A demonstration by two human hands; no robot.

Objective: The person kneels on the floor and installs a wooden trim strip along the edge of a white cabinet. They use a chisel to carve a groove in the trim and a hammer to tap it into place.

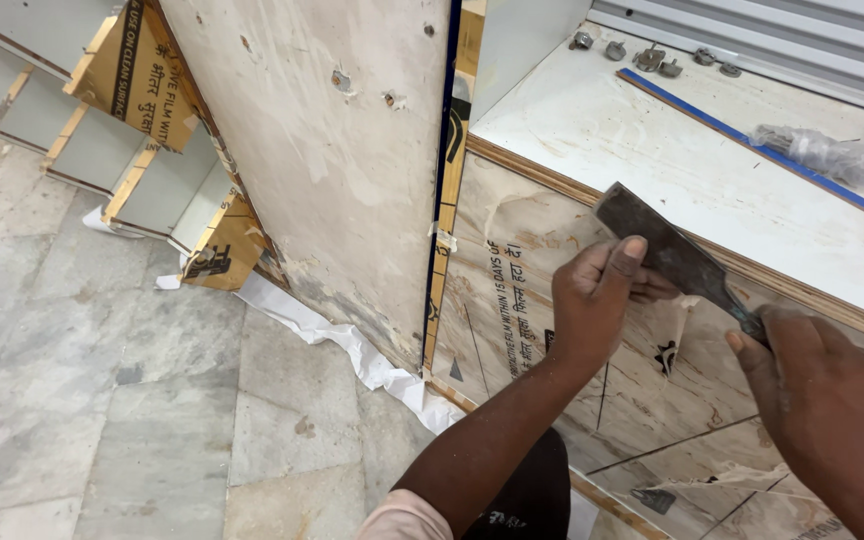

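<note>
My left hand [600, 300] pinches the broad flat blade of a dark metal chisel [667, 252], thumb on top. My right hand [814, 400] is closed round the chisel's handle at the lower right, hiding it. The blade's end rests at the upper edge of a plywood front panel [512, 330] covered in torn brownish protective film. That edge meets the white top board [672, 150] of a low cabinet. A strip of peeled film [682, 315] hangs just under the blade.
A tall scuffed white board [342, 160] stands upright to the left, with a blue edge strip. Film-wrapped panels [142, 120] lean behind it. Several metal fittings [652, 58], a blue strip [762, 150] and a crumpled plastic bag [817, 152] lie on the top board. Grey marble floor [102, 380] lies at left.
</note>
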